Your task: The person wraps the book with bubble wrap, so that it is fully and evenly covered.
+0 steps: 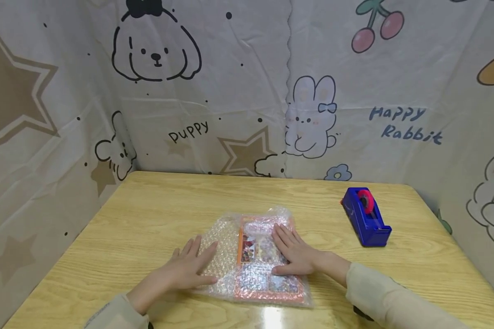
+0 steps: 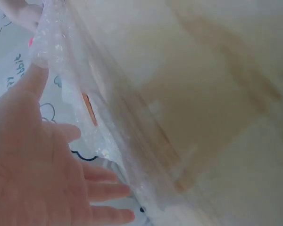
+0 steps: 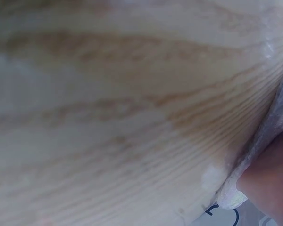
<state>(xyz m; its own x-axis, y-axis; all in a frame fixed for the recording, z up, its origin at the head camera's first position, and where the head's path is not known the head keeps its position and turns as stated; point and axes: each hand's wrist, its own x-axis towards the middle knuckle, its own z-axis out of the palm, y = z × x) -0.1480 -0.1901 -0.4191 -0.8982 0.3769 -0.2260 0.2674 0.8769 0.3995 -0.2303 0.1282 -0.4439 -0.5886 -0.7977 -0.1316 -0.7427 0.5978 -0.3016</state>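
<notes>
Beneath the right hand (image 1: 297, 257), laid flat, I saw an orange-bordered picture panel (image 1: 264, 253) in bubble wrap (image 1: 225, 233), presumably pressed steady; the left hand (image 1: 187, 269), fingers spread, lay at the wrap's left edge. Right of both stood a blue tape dispenser (image 1: 364, 224), probably for easy reach.

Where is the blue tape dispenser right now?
In the head view, the blue tape dispenser stands on the right side of the wood-grain table, to the right of the bubble wrap and the right hand.
</notes>
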